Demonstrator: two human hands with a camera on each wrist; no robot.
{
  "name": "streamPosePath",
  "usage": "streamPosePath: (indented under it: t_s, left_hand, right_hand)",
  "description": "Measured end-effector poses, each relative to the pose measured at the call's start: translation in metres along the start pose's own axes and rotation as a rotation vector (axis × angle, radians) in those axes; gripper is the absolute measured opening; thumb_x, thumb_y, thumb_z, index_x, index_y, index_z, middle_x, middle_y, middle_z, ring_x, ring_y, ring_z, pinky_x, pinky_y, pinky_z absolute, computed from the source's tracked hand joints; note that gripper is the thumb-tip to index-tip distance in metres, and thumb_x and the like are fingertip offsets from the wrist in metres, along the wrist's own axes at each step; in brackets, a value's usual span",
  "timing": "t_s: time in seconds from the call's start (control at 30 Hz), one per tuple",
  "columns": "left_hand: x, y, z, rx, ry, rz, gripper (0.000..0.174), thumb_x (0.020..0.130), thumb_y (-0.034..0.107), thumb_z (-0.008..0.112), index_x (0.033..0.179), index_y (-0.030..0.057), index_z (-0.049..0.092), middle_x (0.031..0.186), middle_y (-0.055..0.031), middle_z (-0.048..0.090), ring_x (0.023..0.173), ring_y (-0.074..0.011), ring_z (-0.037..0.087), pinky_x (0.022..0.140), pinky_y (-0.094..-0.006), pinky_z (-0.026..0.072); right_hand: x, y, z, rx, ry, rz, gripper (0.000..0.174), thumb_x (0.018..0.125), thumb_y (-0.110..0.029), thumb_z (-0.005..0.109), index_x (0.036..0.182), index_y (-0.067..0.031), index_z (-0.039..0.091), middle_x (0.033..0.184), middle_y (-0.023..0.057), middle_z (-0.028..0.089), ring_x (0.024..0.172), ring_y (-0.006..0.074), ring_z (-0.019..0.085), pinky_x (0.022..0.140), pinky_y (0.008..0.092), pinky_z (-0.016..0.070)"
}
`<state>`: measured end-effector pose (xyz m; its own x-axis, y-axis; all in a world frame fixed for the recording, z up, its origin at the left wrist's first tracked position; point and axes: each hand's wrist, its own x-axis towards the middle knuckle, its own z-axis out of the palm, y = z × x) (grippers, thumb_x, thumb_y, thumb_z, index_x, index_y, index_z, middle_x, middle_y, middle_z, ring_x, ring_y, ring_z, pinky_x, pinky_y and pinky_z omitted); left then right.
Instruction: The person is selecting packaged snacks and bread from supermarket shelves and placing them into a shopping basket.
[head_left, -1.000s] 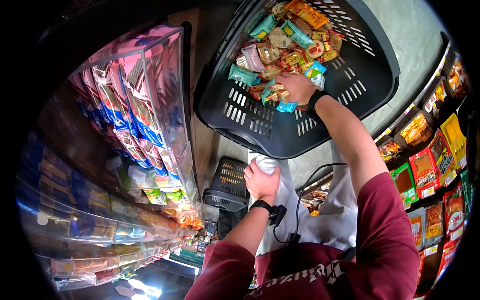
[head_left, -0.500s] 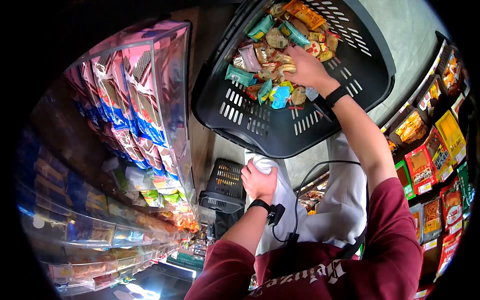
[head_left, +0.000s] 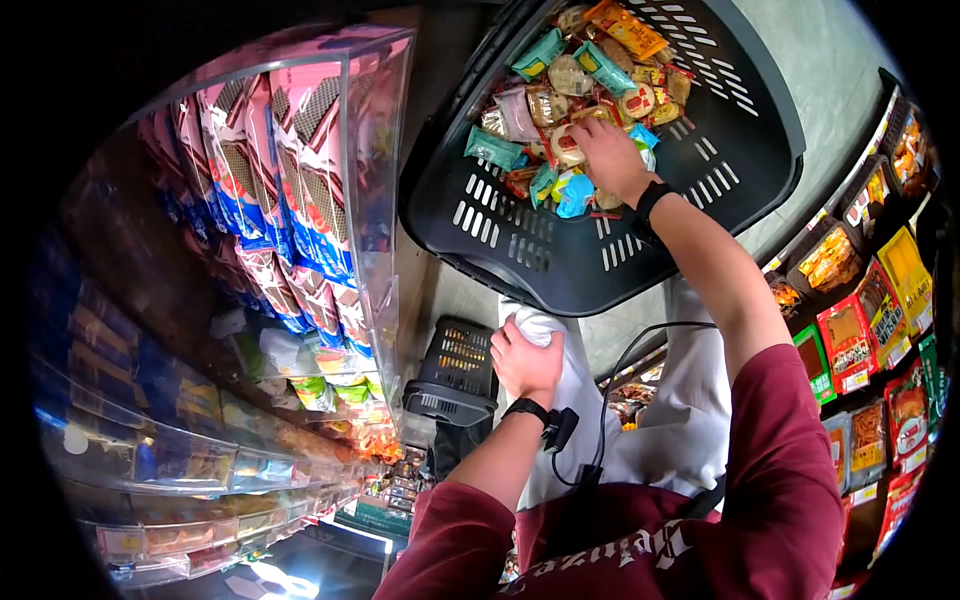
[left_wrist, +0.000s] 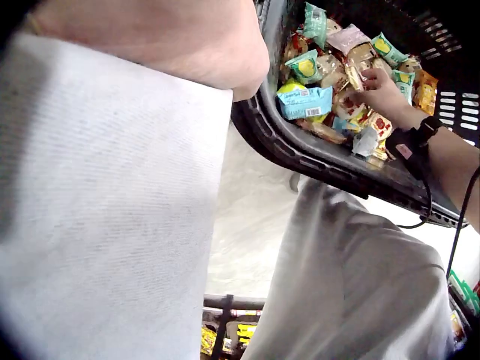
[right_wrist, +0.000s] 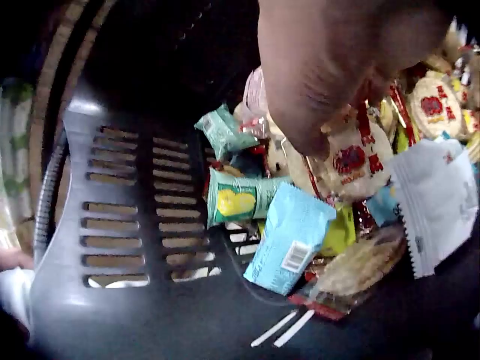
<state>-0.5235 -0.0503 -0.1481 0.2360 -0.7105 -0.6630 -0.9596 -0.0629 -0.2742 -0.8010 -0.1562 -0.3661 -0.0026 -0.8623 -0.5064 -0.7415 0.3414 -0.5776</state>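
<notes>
My right hand [head_left: 617,160] is down in a large black shopping basket [head_left: 560,275], among a pile of small wrapped snacks. Thumb and fingers pinch a clear-wrapped round cracker [head_left: 566,145] with red print. In the right wrist view the thumb lies against that packet, while the other fingers are largely hidden. Close below the hand lie a light blue packet [right_wrist: 292,240], a green packet [right_wrist: 244,196] with a yellow picture and a pale silvery wrapper [right_wrist: 435,199]. My left hand [head_left: 525,358] rests over the knee of the light trousers [head_left: 540,440], holding nothing.
A clear acrylic display case [head_left: 375,200] of pink and blue bags stands at the left. A smaller black basket [head_left: 452,370] sits on the floor beside the left knee. Shelves of bagged snacks [head_left: 850,330] line the right. A black cable [head_left: 625,365] runs between the arms.
My right hand drew rightward over the pile, then came back slightly toward its middle, where it has the round cracker packet. The left hand stays on the knee.
</notes>
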Motion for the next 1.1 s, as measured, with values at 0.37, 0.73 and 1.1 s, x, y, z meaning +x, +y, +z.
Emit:
streamPosePath:
  t_s: [0.37, 0.73, 1.1]
  left_hand:
    - [-0.002, -0.006, -0.003, -0.023, -0.060, 0.002, 0.082, 0.073, 0.048, 0.075, 0.140, 0.0073, 0.052, 0.128, -0.0203, 0.057, 0.119, -0.0412, 0.055, 0.102, -0.0500, 0.0476]
    - [-0.004, -0.008, 0.002, -0.021, -0.026, 0.007, 0.079, 0.072, 0.046, 0.076, 0.139, 0.0091, 0.054, 0.126, -0.0179, 0.058, 0.118, -0.0394, 0.056, 0.103, -0.0481, 0.0471]
    - [-0.005, -0.009, 0.005, -0.020, -0.020, 0.004, 0.077, 0.072, 0.045, 0.076, 0.137, 0.0092, 0.054, 0.124, -0.0168, 0.058, 0.118, -0.0381, 0.055, 0.104, -0.0475, 0.0454]
  right_hand:
    - [0.001, 0.012, 0.014, 0.199, 0.017, 0.061, 0.080, 0.084, -0.054, 0.075, 0.146, -0.0091, 0.050, 0.151, 0.0236, 0.045, 0.139, 0.0441, 0.043, 0.115, 0.0506, 0.0405]
    - [0.006, 0.019, 0.018, 0.197, -0.157, -0.072, 0.072, 0.083, -0.035, 0.079, 0.146, -0.0136, 0.050, 0.150, 0.0208, 0.047, 0.141, 0.0456, 0.039, 0.114, 0.0529, 0.0410]
    - [0.013, 0.001, 0.005, -0.315, -0.315, 0.075, 0.064, 0.077, -0.001, 0.073, 0.137, -0.0178, 0.058, 0.137, 0.0090, 0.056, 0.129, 0.0350, 0.053, 0.093, 0.0443, 0.0579]
